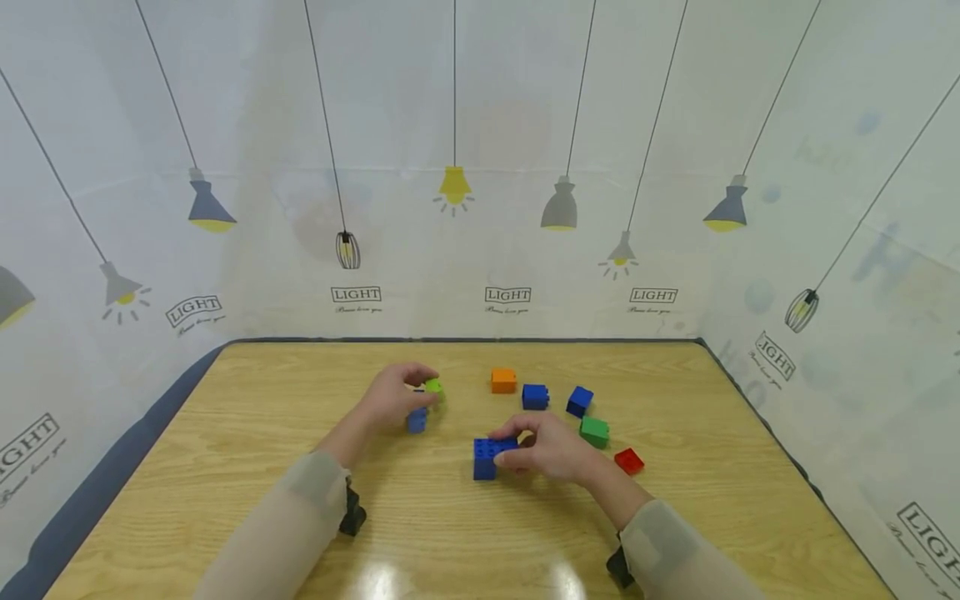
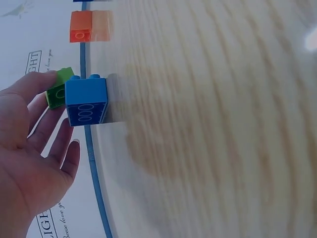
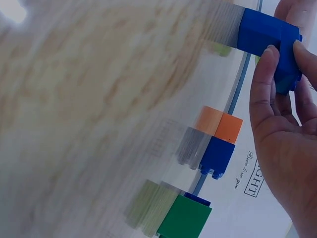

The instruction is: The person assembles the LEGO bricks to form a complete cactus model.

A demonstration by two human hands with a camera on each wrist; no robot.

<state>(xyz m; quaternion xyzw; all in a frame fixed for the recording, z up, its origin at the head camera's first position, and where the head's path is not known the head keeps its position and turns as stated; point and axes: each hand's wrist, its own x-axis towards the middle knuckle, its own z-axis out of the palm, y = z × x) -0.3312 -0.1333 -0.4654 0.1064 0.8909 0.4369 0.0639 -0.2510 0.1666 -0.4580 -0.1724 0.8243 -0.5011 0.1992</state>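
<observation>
between the two forearms (image 1: pixel 281 521), the table (image 1: pixel 420 521) gives wide passage up to the held blue piece (image 1: pixel 484 461). behind and right of the right hand (image 1: pixel 551 450), the orange block (image 1: pixel 503 381), two blue blocks (image 1: pixel 535 397), the green block (image 1: pixel 595 432) and the red block (image 1: pixel 628 461) make a curved barrier.

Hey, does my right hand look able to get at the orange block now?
Probably yes: bare tabletop lies between your right hand and the orange block, leaving the way free. That hand pinches a blue piece, though, so it would likely need to let go first.
</observation>
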